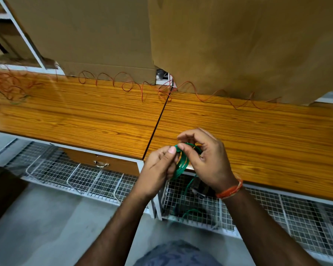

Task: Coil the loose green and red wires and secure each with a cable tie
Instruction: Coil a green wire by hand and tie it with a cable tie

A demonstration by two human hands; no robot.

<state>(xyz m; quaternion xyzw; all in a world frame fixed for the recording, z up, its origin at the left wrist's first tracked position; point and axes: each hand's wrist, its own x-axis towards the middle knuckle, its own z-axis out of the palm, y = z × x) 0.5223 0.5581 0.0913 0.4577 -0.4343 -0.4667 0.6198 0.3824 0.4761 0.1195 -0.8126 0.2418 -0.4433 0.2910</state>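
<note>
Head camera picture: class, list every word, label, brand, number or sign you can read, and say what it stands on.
None can be read.
Cardboard boxes: plain brown faces, no print shows.
Wooden tabletop, green wire coil, red wire, wrist thread: no writing.

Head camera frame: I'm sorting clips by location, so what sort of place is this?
Probably a workshop or storeroom workbench. Large cardboard boxes stand on a wood-grain bench, wire-mesh trays sit beneath it, and loose red wire trails along the back.
</note>
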